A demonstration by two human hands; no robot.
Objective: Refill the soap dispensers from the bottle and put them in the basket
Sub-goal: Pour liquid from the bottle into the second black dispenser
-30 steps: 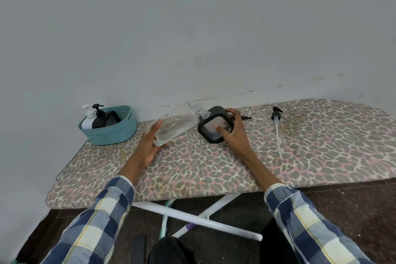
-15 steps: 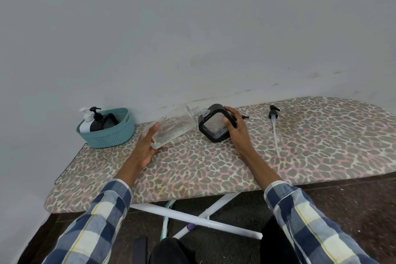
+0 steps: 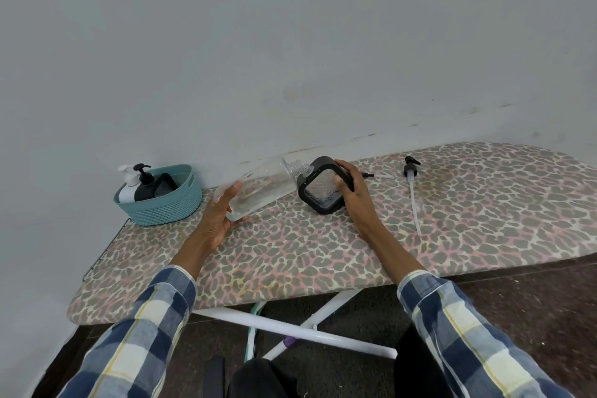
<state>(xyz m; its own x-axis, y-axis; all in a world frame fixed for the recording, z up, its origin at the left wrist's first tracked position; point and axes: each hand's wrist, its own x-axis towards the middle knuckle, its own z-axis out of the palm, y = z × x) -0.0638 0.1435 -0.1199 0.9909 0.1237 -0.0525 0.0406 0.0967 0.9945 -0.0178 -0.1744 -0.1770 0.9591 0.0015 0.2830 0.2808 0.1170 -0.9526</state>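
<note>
1. Left hand [image 3: 217, 216] grips the tilted clear plastic refill bottle [image 3: 258, 191]; its neck meets the tilted square black-framed glass dispenser [image 3: 320, 186], gripped by right hand [image 3: 352, 194].
2. Risk: mouths misalign, soap spills onto leopard-print board [image 3: 452, 223].
3. Teal woven basket [image 3: 176, 203] sits well left.

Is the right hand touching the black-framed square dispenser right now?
Touching. The head view shows the right hand gripping the black-framed square dispenser, fingers curled over its top edge and thumb pressed on its clear face.
</note>
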